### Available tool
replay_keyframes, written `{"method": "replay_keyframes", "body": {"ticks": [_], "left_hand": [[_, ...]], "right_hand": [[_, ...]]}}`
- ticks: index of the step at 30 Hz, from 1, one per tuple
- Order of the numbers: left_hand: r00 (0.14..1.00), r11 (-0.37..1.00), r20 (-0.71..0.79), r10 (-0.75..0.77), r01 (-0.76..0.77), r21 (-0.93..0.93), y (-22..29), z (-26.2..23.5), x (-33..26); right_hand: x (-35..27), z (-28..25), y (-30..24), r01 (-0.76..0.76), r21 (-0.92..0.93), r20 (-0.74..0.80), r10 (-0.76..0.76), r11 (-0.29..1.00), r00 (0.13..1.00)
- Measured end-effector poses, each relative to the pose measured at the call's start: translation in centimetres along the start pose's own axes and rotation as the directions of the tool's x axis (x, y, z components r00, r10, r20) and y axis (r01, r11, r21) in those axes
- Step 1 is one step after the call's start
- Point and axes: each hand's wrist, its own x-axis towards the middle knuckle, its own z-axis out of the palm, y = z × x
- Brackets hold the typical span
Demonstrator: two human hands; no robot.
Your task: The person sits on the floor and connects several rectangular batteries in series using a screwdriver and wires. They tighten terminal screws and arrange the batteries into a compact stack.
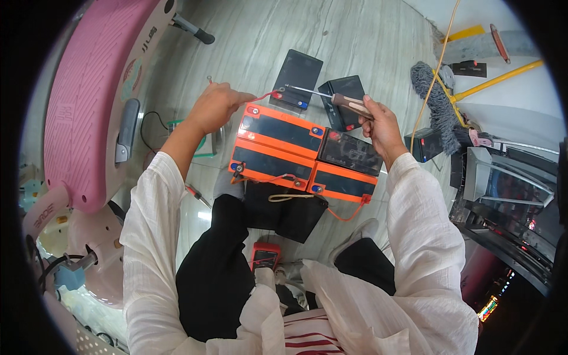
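My left hand (218, 105) pinches a red wire (264, 96) whose ring terminal hovers over a black battery (299, 70); a small metal ring sticks up beyond that hand. In my right hand (381, 129) is a screwdriver (350, 105) with a brown and beige handle. Its shaft points left, and the tip is at or very near the ring terminal; contact is hard to tell. Below both hands sit orange-cased batteries (281, 132), joined at the front by an orange wire (349, 219). A black-topped battery (352, 152) is set among them.
Another black battery (343, 89) stands behind the screwdriver. Nearer me are black batteries (299, 219), a red meter (265, 255) and another screwdriver (198, 196) on the floor. A pink and white scooter body (89, 106) fills the left side. A grey mop (435, 106) lies at right.
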Motion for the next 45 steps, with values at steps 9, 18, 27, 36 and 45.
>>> {"method": "replay_keyframes", "body": {"ticks": [9, 18, 27, 36, 45], "left_hand": [[0.999, 0.998, -0.028, -0.029, 0.031, 0.056, -1.1, 1.1, -0.3], [1.0, 0.996, -0.025, 0.014, -0.012, 0.093, -1.6, 1.6, 0.0], [0.999, 0.994, 0.017, -0.046, 0.044, 0.097, -1.2, 1.7, 0.4], [1.0, 0.995, -0.007, -0.016, 0.017, 0.097, -1.3, 1.8, 0.2], [1.0, 0.996, -0.013, -0.022, 0.023, 0.09, -1.1, 1.7, 0.3]], "right_hand": [[-0.1, 0.4, -0.4, -0.005, -0.127, -0.005, 0.004, 0.992, 1.0], [0.3, 1.2, -1.0, 0.041, -0.207, 0.004, -0.041, 0.978, 0.999], [0.3, 2.1, -2.1, 0.07, -0.277, -0.005, -0.075, 0.958, 0.997], [0.4, 3.1, -2.8, 0.127, -0.371, 0.001, -0.136, 0.92, 0.991], [0.2, 4.5, -4.1, 0.336, -0.676, 0.063, -0.403, 0.656, 0.913]]}}
